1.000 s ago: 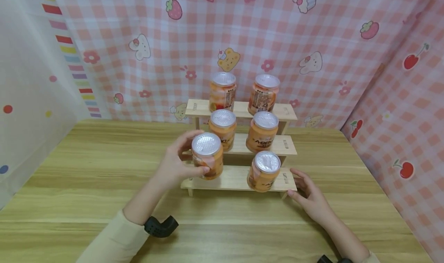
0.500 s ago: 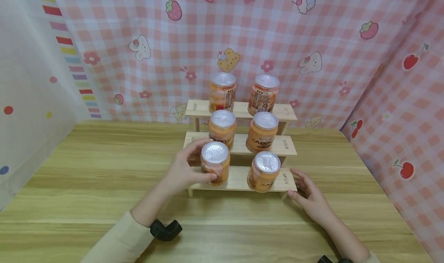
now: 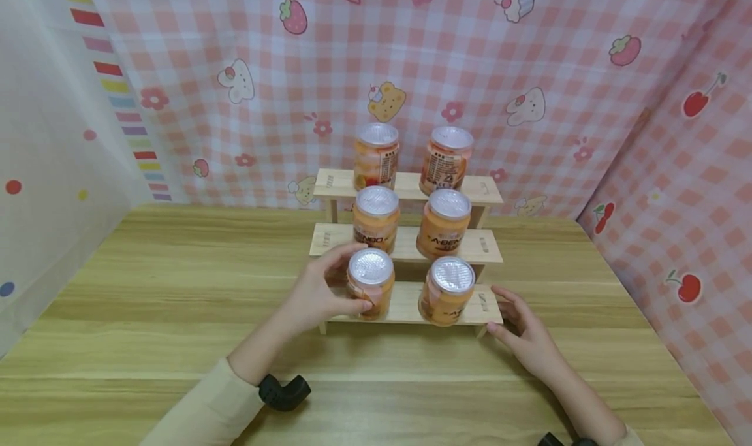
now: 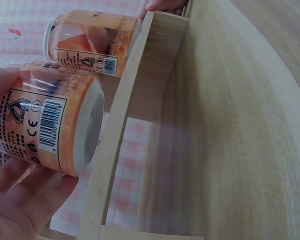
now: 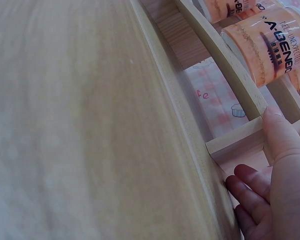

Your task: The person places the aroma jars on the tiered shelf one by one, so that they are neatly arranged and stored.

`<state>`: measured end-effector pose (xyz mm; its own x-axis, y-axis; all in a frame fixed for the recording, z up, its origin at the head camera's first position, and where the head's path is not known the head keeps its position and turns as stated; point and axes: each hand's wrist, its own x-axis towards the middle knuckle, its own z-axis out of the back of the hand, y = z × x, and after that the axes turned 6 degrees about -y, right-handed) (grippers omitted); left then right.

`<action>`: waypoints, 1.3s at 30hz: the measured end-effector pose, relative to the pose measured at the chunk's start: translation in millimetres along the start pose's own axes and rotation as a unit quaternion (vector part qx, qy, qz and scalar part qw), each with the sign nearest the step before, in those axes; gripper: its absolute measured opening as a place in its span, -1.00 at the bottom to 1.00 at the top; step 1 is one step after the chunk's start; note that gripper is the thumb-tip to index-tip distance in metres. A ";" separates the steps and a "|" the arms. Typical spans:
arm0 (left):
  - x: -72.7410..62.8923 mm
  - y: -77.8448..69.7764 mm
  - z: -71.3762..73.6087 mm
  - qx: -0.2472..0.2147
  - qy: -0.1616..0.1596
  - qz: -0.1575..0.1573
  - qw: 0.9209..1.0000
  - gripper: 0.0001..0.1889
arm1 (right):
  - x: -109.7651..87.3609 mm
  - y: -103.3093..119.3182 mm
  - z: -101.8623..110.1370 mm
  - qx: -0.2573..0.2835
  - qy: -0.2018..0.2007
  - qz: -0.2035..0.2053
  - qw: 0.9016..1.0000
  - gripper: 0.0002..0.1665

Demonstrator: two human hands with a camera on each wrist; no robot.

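Observation:
My left hand (image 3: 314, 292) grips an orange-labelled can (image 3: 371, 268) with a silver lid, thumb in front and fingers behind. The can is over the left part of the bottom step of a three-step wooden rack (image 3: 404, 303). In the left wrist view, its base (image 4: 89, 131) looks slightly apart from the step and a little tilted. My right hand (image 3: 529, 341) holds the right end of that step. In the right wrist view, the thumb (image 5: 280, 132) lies on the step's corner, with the other fingers curled low beside the leg.
A similar can (image 3: 448, 292) stands on the right of the bottom step. Two cans, left (image 3: 376, 219) and right (image 3: 444, 225), stand on the middle step. Two more, left (image 3: 376, 157) and right (image 3: 446, 160), are on top. A checked cloth (image 3: 264, 132) hangs behind the wooden table (image 3: 176, 302).
My left hand has moved the can rightward and down, closer to the bottom step. The right hand and the other cans have stayed in place.

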<state>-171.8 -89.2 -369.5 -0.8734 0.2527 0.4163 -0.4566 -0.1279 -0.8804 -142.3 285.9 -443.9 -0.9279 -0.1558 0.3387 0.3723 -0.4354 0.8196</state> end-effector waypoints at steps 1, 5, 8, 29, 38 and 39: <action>0.0 0.3 -0.3 0.000 0.000 0.001 1.000 -0.18 | 0.0 0.2 0.1 0.000 -0.001 -0.001 1.000 -0.30; -0.8 1.7 -1.4 -0.002 0.002 0.019 1.000 -0.17 | 0.0 0.8 0.4 -0.002 -0.001 -0.004 1.000 -0.29; -0.9 3.5 -1.8 -0.003 0.005 0.033 0.999 -0.17 | -0.1 1.4 0.6 -0.005 0.000 -0.005 1.000 -0.29; -0.4 6.9 -2.6 -0.018 0.020 0.046 0.999 -0.15 | 0.6 1.3 1.2 -0.003 0.002 -0.001 1.000 -0.29; -1.0 5.6 1.4 0.027 0.044 0.041 0.998 -0.11 | 0.2 0.8 0.5 0.005 0.003 0.007 1.000 -0.30; -1.0 5.1 2.5 0.034 0.048 0.039 0.997 -0.10 | 0.2 0.7 0.3 0.005 0.003 0.006 1.000 -0.30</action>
<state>-173.7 -92.5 -373.9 -0.8881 0.3299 0.3202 -0.4009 -0.2149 -0.8906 -142.2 285.8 -443.1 -0.9232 -0.1667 0.3463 0.3841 -0.4252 0.8195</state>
